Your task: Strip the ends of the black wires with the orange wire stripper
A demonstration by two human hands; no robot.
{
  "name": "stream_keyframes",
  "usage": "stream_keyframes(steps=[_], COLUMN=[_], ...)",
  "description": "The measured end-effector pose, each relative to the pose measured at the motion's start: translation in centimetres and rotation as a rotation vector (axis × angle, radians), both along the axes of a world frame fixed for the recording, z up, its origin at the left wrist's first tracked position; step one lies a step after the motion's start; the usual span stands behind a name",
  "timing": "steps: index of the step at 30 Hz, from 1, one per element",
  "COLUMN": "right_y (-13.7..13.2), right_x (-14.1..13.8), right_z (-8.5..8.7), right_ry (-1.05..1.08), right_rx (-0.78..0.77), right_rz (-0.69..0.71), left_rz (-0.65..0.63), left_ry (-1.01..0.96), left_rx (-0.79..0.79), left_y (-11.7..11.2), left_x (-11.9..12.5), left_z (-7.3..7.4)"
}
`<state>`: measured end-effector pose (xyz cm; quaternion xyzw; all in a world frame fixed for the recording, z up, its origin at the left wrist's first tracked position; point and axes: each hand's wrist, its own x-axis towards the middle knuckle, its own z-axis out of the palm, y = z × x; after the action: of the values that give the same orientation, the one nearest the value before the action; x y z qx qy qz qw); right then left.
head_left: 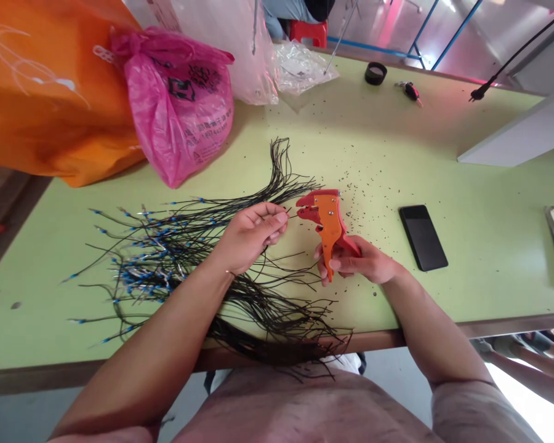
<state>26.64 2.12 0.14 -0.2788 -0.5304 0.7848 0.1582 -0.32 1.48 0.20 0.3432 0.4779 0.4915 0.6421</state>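
Your left hand point(250, 237) is shut in a small, tight pinch. Its thumb and fingers hold a thin black wire point(293, 216), and the tip of the wire pokes out to the right, toward the tool. Your right hand point(351, 259) is closed around the grip of an orange and red wire stripper point(327, 224).

The wire stripper stands a bit tilted, and its long side runs from near you to far from you. Its mouth is at the top and turns left to face the wire. The wire lies almost flat and crosses that long side. Its tip is very near the mouth, but you can't tell if it is inside.

To do this well, pinch the wire close to its tip so it stays straight. Hold it level with the mouth, and keep the tool steady.

Many more black wires point(277, 314) spread out under your left arm, and lots have small blue ends point(159, 232). Past the tool, tiny dark bits point(357, 197) dot the green worktop point(397, 147). A black phone point(423, 237) lies to the right. A pink plastic bag point(175, 104), an orange bag point(41, 80) and a black roll of tape point(375, 73) sit farther away.
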Motion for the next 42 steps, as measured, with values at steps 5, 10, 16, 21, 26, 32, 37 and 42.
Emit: stream_keyframes(steps=[5, 10, 16, 21, 26, 32, 37, 42], right_y=[-0.1, -0.3, -0.4, -0.7, -0.8, -1.4, -2.1, -0.9], right_x=[-0.1, -0.3, -0.4, -0.6, -1.0, -2.0, -2.8, -2.1], right_z=[-0.3, -0.2, 0.2, 0.3, 0.5, 0.7, 0.1, -0.3], right_ry=[-0.003, -0.004, -0.063, -0.070, -0.076, -0.089, -0.129, 0.040], right_rx=[-0.021, -0.024, -0.008, -0.012, -0.031, -0.069, -0.012, -0.060], right_rz=[0.022, 0.035, 0.002, -0.024, -0.050, -0.112, -0.228, -0.379], left_rz=[-0.016, -0.027, -0.041, -0.063, -0.069, -0.021, 0.059, 0.050], left_ry=[0.162, 0.289, 0.414, 0.499, 0.568, 0.594, 0.543, 0.532], left_rx=[0.058, 0.111, 0.173, 0.225, 0.316, 0.329, 0.328, 0.305], left_y=[-0.1, -0.2, -0.6, -0.7, -0.8, -1.2, -1.3, -0.9], left_x=[-0.3, -0.2, -0.3, -0.5, -0.6, -0.4, 0.1, -0.2], left_z=[-0.4, 0.6, 1.2, 1.5, 1.8, 1.6, 1.1, 1.0])
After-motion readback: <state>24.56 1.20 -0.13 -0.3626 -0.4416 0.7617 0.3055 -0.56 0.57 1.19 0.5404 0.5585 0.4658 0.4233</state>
